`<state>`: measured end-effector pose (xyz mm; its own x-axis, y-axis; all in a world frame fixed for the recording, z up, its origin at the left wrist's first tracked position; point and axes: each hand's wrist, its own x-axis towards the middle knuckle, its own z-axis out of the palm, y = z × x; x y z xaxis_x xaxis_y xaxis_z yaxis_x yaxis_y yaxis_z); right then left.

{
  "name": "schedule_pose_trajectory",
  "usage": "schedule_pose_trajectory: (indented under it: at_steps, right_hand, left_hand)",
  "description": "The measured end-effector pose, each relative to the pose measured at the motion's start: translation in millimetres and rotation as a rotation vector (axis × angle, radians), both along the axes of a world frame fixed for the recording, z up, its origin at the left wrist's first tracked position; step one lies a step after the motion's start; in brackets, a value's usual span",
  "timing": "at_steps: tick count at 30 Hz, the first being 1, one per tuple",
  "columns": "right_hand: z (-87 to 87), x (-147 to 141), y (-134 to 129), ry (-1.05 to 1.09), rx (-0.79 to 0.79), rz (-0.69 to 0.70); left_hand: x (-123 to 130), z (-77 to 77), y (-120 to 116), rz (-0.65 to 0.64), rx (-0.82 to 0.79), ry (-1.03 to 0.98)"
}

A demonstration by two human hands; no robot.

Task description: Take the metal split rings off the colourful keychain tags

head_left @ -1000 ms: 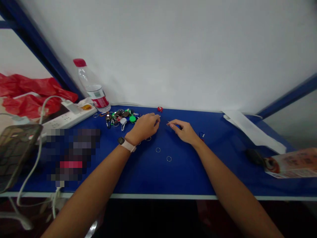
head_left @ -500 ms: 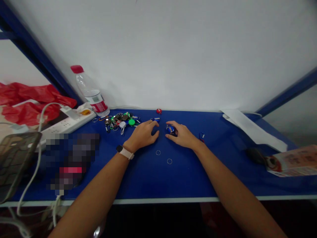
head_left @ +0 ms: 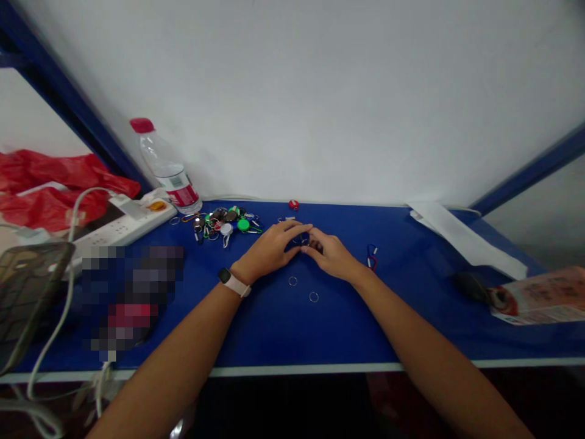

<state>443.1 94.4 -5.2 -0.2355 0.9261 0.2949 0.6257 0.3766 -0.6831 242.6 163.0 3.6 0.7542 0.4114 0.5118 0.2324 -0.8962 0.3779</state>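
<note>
My left hand (head_left: 269,250) and my right hand (head_left: 331,255) meet at the fingertips in the middle of the blue table (head_left: 274,329). A small dark-blue item (head_left: 315,246), possibly a key tag, sits at my right fingers and is mostly hidden. Near my left hand lies a heap of coloured key tags and clips (head_left: 223,225). Two metal split rings (head_left: 292,281) lie just below my hands, and a blue-and-red carabiner (head_left: 372,257) is to the right. A small red piece (head_left: 293,205) sits at the far edge.
A plastic bottle with a red cap (head_left: 167,167) and a white power strip (head_left: 121,228) stand at back left, beside a red plastic bag (head_left: 50,195). A phone (head_left: 31,292) lies at far left. White paper (head_left: 466,241) and a printed box (head_left: 539,296) are at right.
My hands have closed toward each other, with my left fingers now reaching across to my right fingertips. The blue item is now mostly covered by my fingers.
</note>
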Motion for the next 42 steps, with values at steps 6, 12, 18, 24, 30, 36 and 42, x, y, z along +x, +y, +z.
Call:
schedule_pose_trajectory:
  at_steps: [6, 12, 18, 24, 30, 36, 42]
  right_hand:
    - [12.6, -1.7, -3.7, -0.121, 0.082, -0.019]
    - [43.6, 50.2, -9.8, -0.626, -0.112, -0.67]
    - [45.0, 111.2, -20.1, -0.809, -0.638, -0.773]
    - [42.7, 110.4, -17.0, -0.829, -0.751, -0.66]
    - [40.1, 100.0, -17.3, -0.901, -0.647, -0.605]
    - [38.9, 83.5, -17.1, -0.899, -0.571, -0.606]
    - [34.3, 65.7, -10.0, -0.779, -0.515, -0.639]
  left_hand:
    - [1.7, -1.2, 2.4, -0.001, -0.051, -0.077]
    - [-7.7, 4.0, 2.8, 0.13, 0.037, 0.029]
    - [-11.9, 4.4, 5.8, 0.209, 0.058, 0.14]
    - [-5.6, 2.0, 5.0, 0.158, 0.066, 0.196]
    - [-1.4, 0.2, 4.1, 0.114, 0.063, 0.242]
    - [1.3, 2.4, 0.1, 0.106, 0.032, 0.265]
    - [0.9, 1.9, -1.9, 0.112, 0.039, 0.246]
